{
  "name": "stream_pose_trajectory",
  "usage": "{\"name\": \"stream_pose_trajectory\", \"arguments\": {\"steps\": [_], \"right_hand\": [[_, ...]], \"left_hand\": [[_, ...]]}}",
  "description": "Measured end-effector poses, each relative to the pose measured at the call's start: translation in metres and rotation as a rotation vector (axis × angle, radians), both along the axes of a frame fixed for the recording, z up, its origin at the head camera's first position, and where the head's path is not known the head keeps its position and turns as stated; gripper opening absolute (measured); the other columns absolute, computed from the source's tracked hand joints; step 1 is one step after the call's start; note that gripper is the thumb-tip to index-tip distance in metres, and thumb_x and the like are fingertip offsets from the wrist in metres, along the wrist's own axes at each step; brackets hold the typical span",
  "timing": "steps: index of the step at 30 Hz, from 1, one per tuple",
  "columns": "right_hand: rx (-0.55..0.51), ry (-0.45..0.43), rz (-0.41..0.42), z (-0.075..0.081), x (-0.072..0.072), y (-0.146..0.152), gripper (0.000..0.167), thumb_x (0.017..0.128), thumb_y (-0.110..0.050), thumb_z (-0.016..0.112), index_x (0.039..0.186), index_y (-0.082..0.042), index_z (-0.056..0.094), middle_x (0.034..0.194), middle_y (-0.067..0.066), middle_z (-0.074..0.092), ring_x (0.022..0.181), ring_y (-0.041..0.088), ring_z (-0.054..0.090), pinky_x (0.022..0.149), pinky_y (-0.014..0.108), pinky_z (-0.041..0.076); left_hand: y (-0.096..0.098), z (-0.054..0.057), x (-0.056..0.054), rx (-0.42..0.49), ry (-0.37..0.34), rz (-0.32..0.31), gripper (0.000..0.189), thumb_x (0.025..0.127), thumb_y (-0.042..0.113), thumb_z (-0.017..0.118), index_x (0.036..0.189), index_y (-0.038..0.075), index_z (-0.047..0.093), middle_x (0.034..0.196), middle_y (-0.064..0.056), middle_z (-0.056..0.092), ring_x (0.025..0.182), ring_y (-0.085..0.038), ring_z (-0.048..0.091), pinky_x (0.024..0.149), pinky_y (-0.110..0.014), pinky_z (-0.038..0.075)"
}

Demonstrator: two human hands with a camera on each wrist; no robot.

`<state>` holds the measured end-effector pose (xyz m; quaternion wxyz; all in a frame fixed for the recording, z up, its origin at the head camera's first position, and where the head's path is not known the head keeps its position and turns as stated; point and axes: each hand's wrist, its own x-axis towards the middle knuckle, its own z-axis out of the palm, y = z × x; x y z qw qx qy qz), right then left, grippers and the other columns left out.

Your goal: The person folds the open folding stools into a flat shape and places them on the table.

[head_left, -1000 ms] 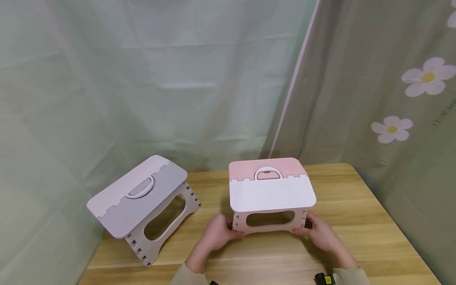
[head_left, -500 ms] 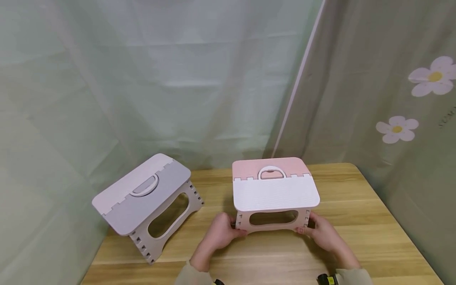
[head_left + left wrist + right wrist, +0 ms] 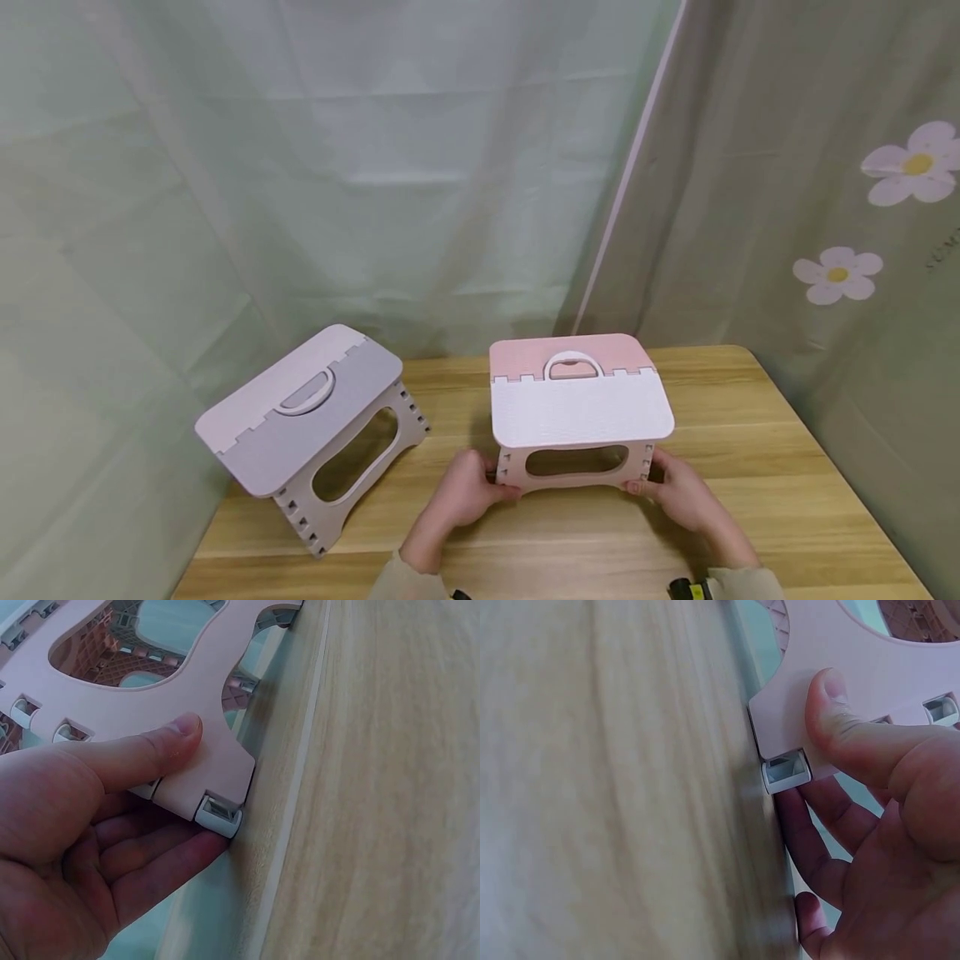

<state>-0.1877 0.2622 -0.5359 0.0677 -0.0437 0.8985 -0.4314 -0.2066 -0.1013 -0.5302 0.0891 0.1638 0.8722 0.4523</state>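
Observation:
A pink and white folding stool (image 3: 582,408) stands unfolded and upright on the wooden table, its white arched handle lying flat in the top. My left hand (image 3: 467,487) grips the foot of its front leg panel at the left corner. In the left wrist view the thumb (image 3: 169,750) presses the panel's face, with the fingers behind the edge. At the right corner my right hand (image 3: 678,492) holds the same panel, its thumb (image 3: 836,724) on the front face and the fingers curled behind. The stool's feet touch the table.
A second folding stool (image 3: 300,412), grey and pale pink, stands unfolded at an angle on the left side of the wooden table (image 3: 750,467). Curtains (image 3: 375,167) hang close behind the table and along both sides, the right one (image 3: 720,208) printed with white flowers.
The whole head view shifted slightly between the first two frames. Both hands keep their hold on the pink and white stool, and neither stool has visibly moved on the table.

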Motion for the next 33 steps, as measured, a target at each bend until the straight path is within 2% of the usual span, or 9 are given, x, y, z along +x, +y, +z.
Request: {"name": "stream_pose_trajectory", "arguments": {"steps": [7,15,20,23,28,33], "right_hand": [[-0.037,-0.006,0.009,-0.003,-0.001,0.001,0.054,0.092,-0.023,0.086,0.137,0.000,0.065,0.113,0.005,0.074,0.108,0.024,0.065,0.095,0.048,0.050],[0.010,0.060,-0.037,-0.003,0.003,-0.004,0.043,0.090,-0.021,0.088,0.127,-0.005,0.071,0.109,0.004,0.076,0.108,0.026,0.067,0.098,0.052,0.050],[0.035,0.100,-0.060,-0.001,0.005,-0.009,0.036,0.088,-0.019,0.089,0.117,-0.005,0.074,0.105,0.004,0.076,0.104,0.025,0.067,0.095,0.051,0.052],[0.044,0.099,-0.066,0.001,0.005,-0.010,0.036,0.087,-0.018,0.089,0.117,-0.004,0.074,0.105,0.004,0.076,0.103,0.025,0.068,0.093,0.051,0.052],[-0.006,0.049,-0.087,0.002,0.002,-0.010,0.040,0.085,-0.015,0.091,0.119,0.000,0.075,0.101,0.003,0.077,0.096,0.021,0.067,0.087,0.041,0.052],[-0.055,0.041,-0.097,-0.001,-0.001,-0.010,0.043,0.083,-0.013,0.092,0.119,0.002,0.074,0.100,0.004,0.077,0.092,0.018,0.068,0.080,0.032,0.053]], "left_hand": [[0.000,0.000,0.000,0.005,0.002,-0.004,0.015,0.082,0.018,0.095,0.085,0.009,0.083,0.062,0.014,0.067,0.055,-0.004,0.051,0.049,-0.023,0.040],[0.000,-0.001,-0.001,-0.001,0.004,-0.004,0.015,0.082,0.018,0.095,0.086,0.010,0.084,0.066,0.014,0.070,0.058,-0.003,0.055,0.053,-0.024,0.046],[0.000,0.000,0.000,-0.018,0.012,0.006,0.016,0.081,0.020,0.096,0.085,0.010,0.084,0.067,0.014,0.071,0.058,-0.004,0.055,0.054,-0.026,0.047],[0.001,0.001,0.001,-0.023,0.000,0.010,0.015,0.082,0.019,0.095,0.086,0.010,0.084,0.066,0.014,0.071,0.057,-0.004,0.055,0.054,-0.026,0.046],[0.002,0.001,0.003,-0.023,-0.020,0.015,0.014,0.082,0.018,0.095,0.085,0.010,0.083,0.065,0.014,0.070,0.057,-0.005,0.054,0.054,-0.026,0.045],[0.001,0.002,0.002,0.001,0.008,0.009,0.015,0.081,0.016,0.096,0.085,0.009,0.083,0.067,0.012,0.071,0.059,-0.003,0.056,0.056,-0.026,0.048]]}}
